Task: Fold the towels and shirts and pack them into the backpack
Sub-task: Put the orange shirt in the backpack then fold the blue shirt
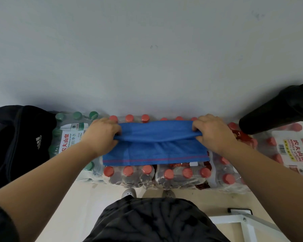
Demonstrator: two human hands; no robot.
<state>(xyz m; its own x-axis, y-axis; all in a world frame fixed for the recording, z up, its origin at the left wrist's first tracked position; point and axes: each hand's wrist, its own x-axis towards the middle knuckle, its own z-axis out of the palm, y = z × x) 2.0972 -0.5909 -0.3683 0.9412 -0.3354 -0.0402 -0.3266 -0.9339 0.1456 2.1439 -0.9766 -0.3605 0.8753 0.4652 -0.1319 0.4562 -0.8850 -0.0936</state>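
My left hand (104, 131) and right hand (209, 131) each pinch an end of the blue towel (156, 147), mid-frame on the bottle packs (164, 173), to fold evenly; the backpack (19, 138) waits at left.

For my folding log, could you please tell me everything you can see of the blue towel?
The blue towel looks like a thin, fine-textured cloth with a pinkish-red stripe along its near edge. It lies across shrink-wrapped packs of red-capped bottles, partly folded: its far portion is doubled over toward the person. The left hand and right hand each grip one end of that fold; the near part lies flat.
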